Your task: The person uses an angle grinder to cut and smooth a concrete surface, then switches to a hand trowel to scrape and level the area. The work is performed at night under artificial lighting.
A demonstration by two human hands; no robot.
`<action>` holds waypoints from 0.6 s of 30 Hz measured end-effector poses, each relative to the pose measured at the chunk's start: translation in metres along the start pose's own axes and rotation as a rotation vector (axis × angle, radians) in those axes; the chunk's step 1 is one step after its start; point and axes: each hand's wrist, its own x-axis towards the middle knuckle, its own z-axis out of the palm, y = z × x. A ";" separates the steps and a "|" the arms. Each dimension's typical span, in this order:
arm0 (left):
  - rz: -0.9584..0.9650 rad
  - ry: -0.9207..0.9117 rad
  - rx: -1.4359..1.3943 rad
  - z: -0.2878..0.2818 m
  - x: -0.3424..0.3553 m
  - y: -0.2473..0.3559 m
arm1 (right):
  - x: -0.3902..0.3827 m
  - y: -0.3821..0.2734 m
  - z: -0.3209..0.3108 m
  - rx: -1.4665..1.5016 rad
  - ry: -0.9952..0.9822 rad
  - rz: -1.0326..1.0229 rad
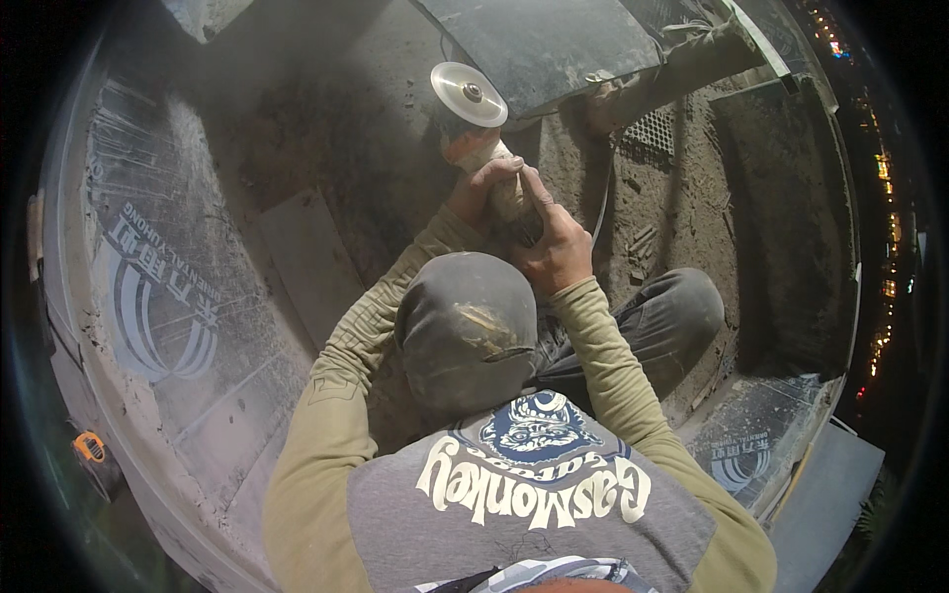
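Observation:
Both my hands are closed around a dusty angle grinder [510,202] beyond my raised knee. Its shiny round cutting disc [457,87] points away from me. My left hand [478,190] wraps the left side of the body, just behind the orange-brown head. On the right side and rear, my right hand [560,245] grips the same tool, thumb pointing forward. The disc's right edge lies against or very close to the corner of a dark flat slab [554,49]; whether it touches, I cannot tell. The grinder's rear end is partly hidden by my right hand.
My grey-trousered knees [465,331] stand close below the grinder. A thin cable [605,193] runs down to its right. Dirt and rubble [643,222] surround a perforated panel [649,135]. Printed dark boards [158,237] line the left. An orange tape measure [89,447] lies outside them.

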 end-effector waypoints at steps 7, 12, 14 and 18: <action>-0.124 -0.068 -0.161 0.027 -0.009 0.024 | 0.020 0.010 0.007 0.019 0.018 -0.044; 0.000 -0.032 -0.061 0.021 0.015 0.043 | 0.048 0.004 0.010 -0.049 -0.057 0.016; 0.005 -0.042 -0.071 0.022 0.021 0.047 | 0.058 0.006 0.014 -0.062 -0.061 0.023; 0.017 -0.064 -0.030 0.016 0.027 0.057 | 0.064 0.003 0.017 -0.089 -0.081 0.037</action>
